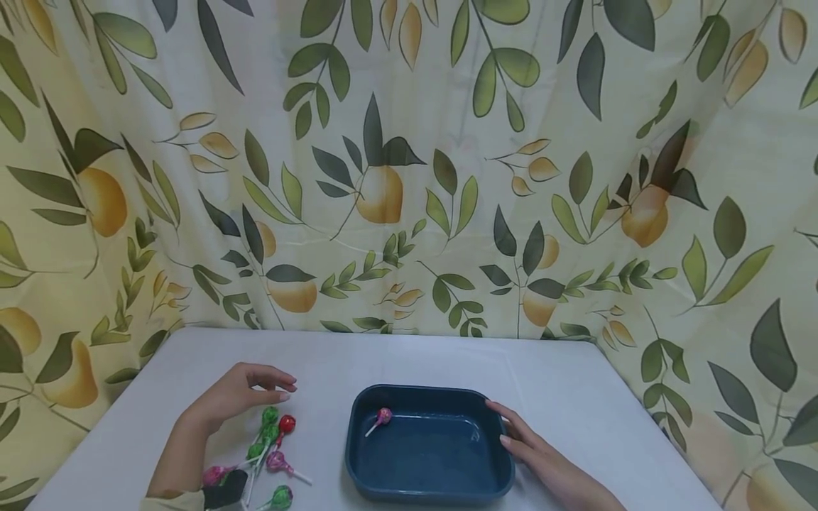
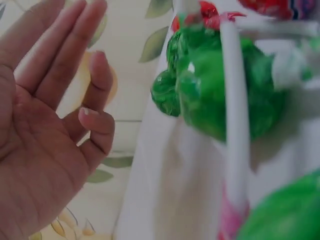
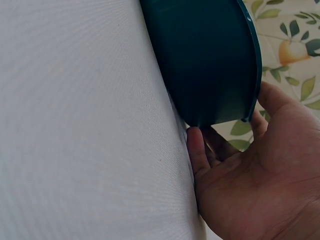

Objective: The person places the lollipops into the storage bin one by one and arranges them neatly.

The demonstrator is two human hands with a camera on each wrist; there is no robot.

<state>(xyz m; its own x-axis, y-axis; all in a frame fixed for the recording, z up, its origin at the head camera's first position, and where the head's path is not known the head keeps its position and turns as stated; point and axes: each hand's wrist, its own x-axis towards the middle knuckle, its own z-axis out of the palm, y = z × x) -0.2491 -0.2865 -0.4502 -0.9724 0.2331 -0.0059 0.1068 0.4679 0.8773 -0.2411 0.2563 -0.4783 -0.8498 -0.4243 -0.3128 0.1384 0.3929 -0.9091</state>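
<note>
My left hand (image 1: pixel 246 390) hovers over the left of the table with nothing in it, fingers loosely bent. Just below it lies a pile of wrapped lollipops: several green lollipops (image 1: pixel 270 433), a red lollipop (image 1: pixel 287 424) and pink ones such as the pink lollipop (image 1: pixel 277 461). The left wrist view has the palm (image 2: pixel 45 145) beside green wrappers (image 2: pixel 210 90) and a white stick (image 2: pixel 234 100). A dark blue rectangular tub (image 1: pixel 428 490) holds one pink lollipop (image 1: pixel 383 416) near its back left corner. My right hand (image 1: pixel 543 454) rests its fingertips against the tub's right rim and side.
The white table (image 1: pixel 556 376) carries the pile at left and the tub in the middle. A black wrist device (image 1: pixel 225 490) partly covers the pile's near side. Behind the table hangs a curtain (image 1: pixel 409 248) printed with leaves and fruit.
</note>
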